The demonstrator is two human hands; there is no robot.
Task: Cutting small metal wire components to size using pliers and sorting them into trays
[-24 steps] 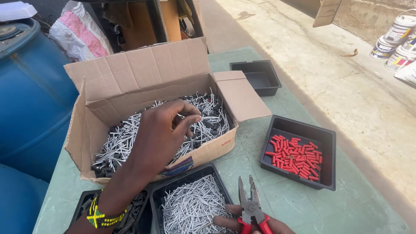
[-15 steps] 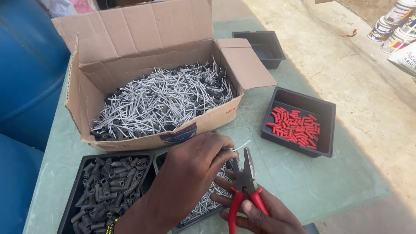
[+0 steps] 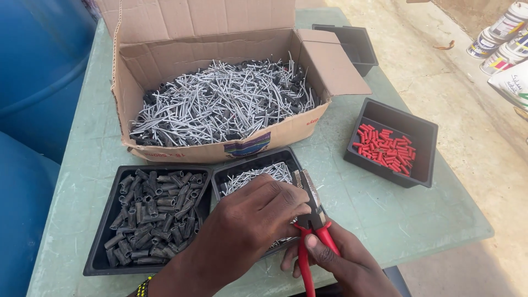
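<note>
head view: a pale green worn tabletop [image 3: 385, 214] carries an open cardboard box of grey metal pins [image 3: 220, 102], a black tray of dark plastic sleeves [image 3: 148, 212] and a black tray of small red caps [image 3: 388, 146]. the right hand [image 3: 341, 261] wraps its fingers round the red-handled pliers [image 3: 311, 220], whose long axis points up and away. the left hand [image 3: 250, 217], fingers curled together, meets the pliers' jaws from the left over the black tray of loose silver pins [image 3: 258, 170]; whether it pinches a pin, i cannot tell.

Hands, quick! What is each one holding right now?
Left hand: closed, fingertips pinched at the pliers' tip; what it pinches cannot be told.
Right hand: closed on the red-handled pliers.
</note>
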